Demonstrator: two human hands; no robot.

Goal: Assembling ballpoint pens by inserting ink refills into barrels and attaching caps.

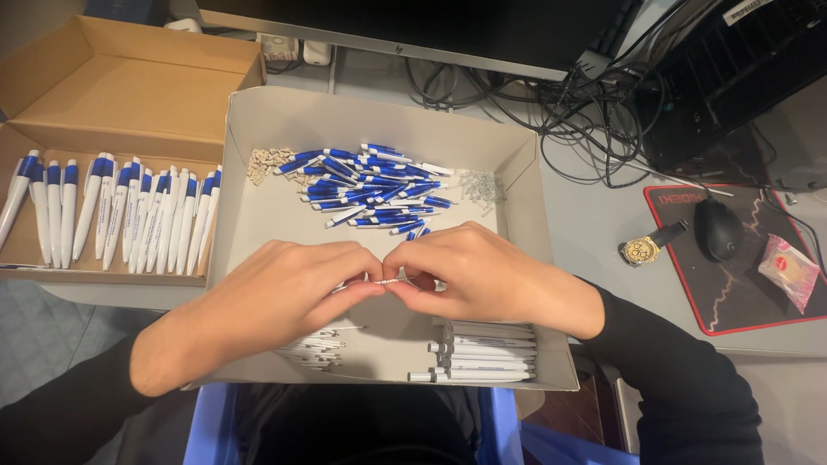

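seen from above, looking down at two bare hands meeting over a shallow grey cardboard tray (517,164). nearest the viewer, dark sleeves and a blue bin edge (207,426) just below the tray.

at the tray's near edge, stacked white pen barrels (482,353) on the right, and thin white refills (314,349) on the left, partly hidden under the left hand.

left hand (276,297) and right hand (478,275) touching at the fingertips in the middle of the tray, fingers pinched narrow on a small metal spring (389,281) and a thin white rod, held level just above the tray floor; whether spring and rod are joined cannot be told.

farther in, a loose heap of blue pen parts (370,185), with small beige pieces (269,162) at its left and small clear pieces (478,185) at its right.

left of the tray, an open brown cardboard box (129,95) holding a row of finished white and blue pens (121,211) lying side by side.

right of the tray, on the grey surface (586,215), a gold wristwatch (644,248) just beside a black and red mouse mat (741,293) carrying a black mouse (718,228) and a small pink wrapped packet (788,271).

farthest away, a monitor's lower edge (388,43), tangled black cables (560,112) and a black computer case (732,77).
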